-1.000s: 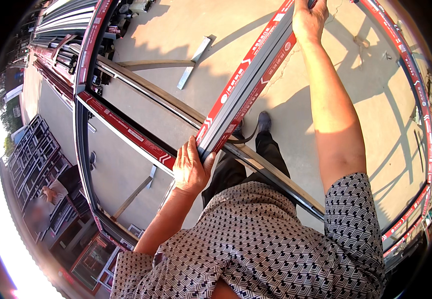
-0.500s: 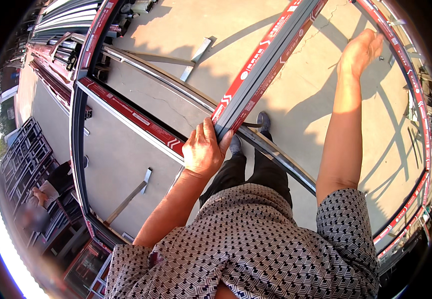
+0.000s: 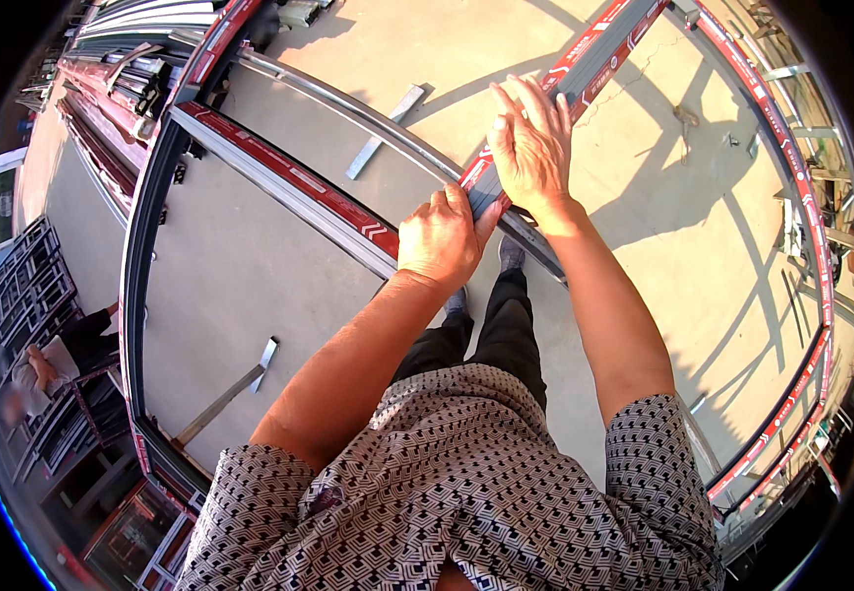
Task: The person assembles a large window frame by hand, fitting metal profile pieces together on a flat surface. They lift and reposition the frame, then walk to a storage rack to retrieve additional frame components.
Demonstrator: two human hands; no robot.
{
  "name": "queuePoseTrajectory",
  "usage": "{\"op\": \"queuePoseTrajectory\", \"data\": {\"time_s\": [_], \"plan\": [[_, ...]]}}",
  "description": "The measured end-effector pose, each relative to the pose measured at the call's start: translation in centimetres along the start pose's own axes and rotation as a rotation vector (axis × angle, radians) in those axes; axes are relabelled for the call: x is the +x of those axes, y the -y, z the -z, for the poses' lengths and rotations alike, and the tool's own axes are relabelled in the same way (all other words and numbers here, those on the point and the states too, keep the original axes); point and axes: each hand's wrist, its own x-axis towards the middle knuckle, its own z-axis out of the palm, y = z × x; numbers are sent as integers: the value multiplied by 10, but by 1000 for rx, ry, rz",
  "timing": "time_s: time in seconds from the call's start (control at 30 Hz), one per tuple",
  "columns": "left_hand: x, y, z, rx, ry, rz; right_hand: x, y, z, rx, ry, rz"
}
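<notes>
A long grey frame bar (image 3: 599, 57) with red protective film on its sides runs from the far right towards me. My left hand (image 3: 439, 238) is wrapped round its near end, thumb on the right side. My right hand (image 3: 533, 148), fingers stretched and spread, lies over the bar farther along; whether the palm presses on it cannot be seen. Close to my left hand, a red-filmed crossbar (image 3: 289, 177) slants off to the far left and joins the dark left side (image 3: 130, 286) of a large frame. That frame's red-taped right side (image 3: 809, 187) curves round at the right.
A metal rail (image 3: 348, 110) crosses beneath the bars. On the concrete floor stand T-shaped supports with metal plates (image 3: 386, 131) (image 3: 265, 362). Stacked profiles (image 3: 117, 94) lie at the far left. Another person (image 3: 63, 360) is at the left, beside dark racks. Metal pieces (image 3: 821, 128) lie beyond the right side.
My right hand has swung left from the frame's right side to above the bar. My left hand keeps its hold on the near end. The whole view has shifted slightly.
</notes>
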Motion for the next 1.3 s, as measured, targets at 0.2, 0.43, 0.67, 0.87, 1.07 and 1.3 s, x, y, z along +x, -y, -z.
{"op": "queuePoseTrajectory", "data": {"time_s": [0.2,0.43,0.67,0.87,1.07,1.3], "plan": [[-1,1,-6,-53,-14,-6,6,5,9,214,253,269],[-16,12,12,-174,-78,-47,7,-1,-1,164,283,322],[-152,74,48,-191,-309,115,5,0,-3,186,266,361],[-235,87,50,28,112,433,4,-1,-9,169,259,372],[-241,80,33,192,-97,464,3,2,-10,133,247,360],[-240,80,27,228,-99,516,0,6,-4,69,301,301]]}}
